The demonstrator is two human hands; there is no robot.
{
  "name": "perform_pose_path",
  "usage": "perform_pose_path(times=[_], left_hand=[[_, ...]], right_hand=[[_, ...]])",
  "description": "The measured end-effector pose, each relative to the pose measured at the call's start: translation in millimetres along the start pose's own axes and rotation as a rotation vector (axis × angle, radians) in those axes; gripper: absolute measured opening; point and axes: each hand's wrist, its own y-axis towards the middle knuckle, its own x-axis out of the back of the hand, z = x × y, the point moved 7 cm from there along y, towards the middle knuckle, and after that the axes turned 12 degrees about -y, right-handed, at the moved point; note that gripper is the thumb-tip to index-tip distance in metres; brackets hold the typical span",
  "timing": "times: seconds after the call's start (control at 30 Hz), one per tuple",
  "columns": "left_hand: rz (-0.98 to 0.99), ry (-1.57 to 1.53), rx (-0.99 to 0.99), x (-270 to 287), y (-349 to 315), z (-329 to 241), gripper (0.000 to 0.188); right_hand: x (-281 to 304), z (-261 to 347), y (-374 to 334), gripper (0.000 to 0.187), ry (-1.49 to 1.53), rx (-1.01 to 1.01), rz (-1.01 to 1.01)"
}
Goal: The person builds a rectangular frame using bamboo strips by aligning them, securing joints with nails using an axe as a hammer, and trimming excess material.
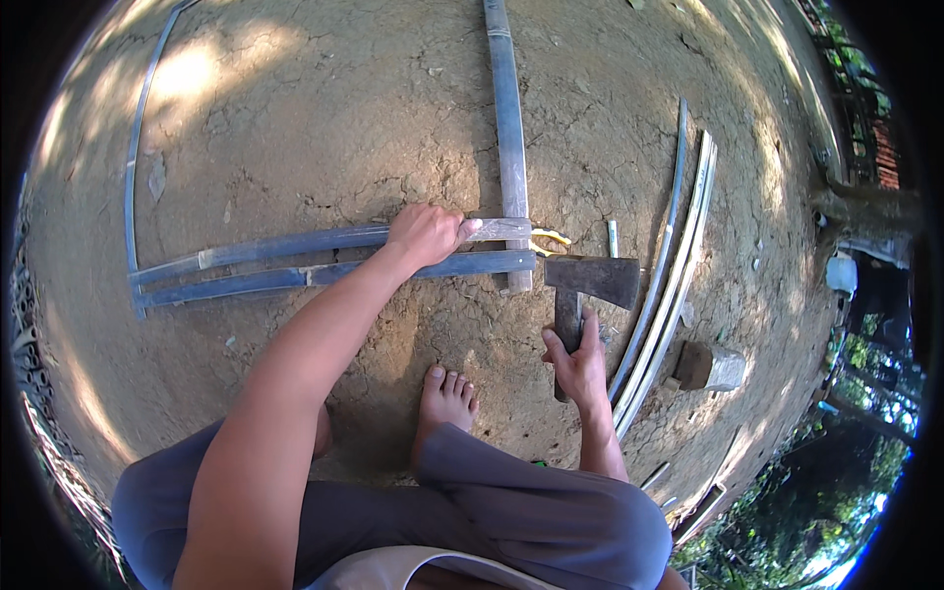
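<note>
While the left hand [430, 234] bears on the upper slat [295, 244], the right hand [578, 359] has the axe [602, 279] just beside the corner, so the step in hand looks like steadying the slats where they cross. The upper slat and the lower slat [236, 283] run side by side across the ground [344, 128], their right ends lying over the near end of the long slat [506, 108]. No fastener can be made out at the crossing. The next move seems to call for a firm left hold and, if the axe is to strike, a controlled swing that clears the thumb.

The left forearm reaches forward and inward over the lower slat, knuckles up. Its fingers are closed over the upper slat, the thumb laid along it toward the crossing; the fingertips are hidden, so how far they wrap underneath I cannot tell.

The right forearm comes up from the lower right, with thumb and fingers gripping the handle from opposite sides. The axe head lies crosswise beyond the hand, blunt end toward the slats, cutting edge facing right; its height above the ground is unclear.
</note>
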Motion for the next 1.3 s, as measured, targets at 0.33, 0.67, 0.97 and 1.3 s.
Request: perform_pose_path(times=[0.33, 0.67, 0.97, 1.3], left_hand=[[0.006, 0.033, -0.069, 2, 2, -8, 0.061], [0.037, -0.060, -0.073, -2, 3, 2, 0.059], [0.045, -0.058, -0.079, 5, 1, 0, 0.058], [0.006, -0.035, -0.087, 1, 0, 2, 0.061]], right_hand=[[10, 42, 72, 0.052, -0.581, 0.389, -0.085], [-16, 33, 82, 0.057, -0.784, 0.409, 0.000], [17, 65, 58, 0.031, -0.430, 0.768, -0.387], [39, 64, 60, 0.020, 0.087, 0.752, -0.321]])
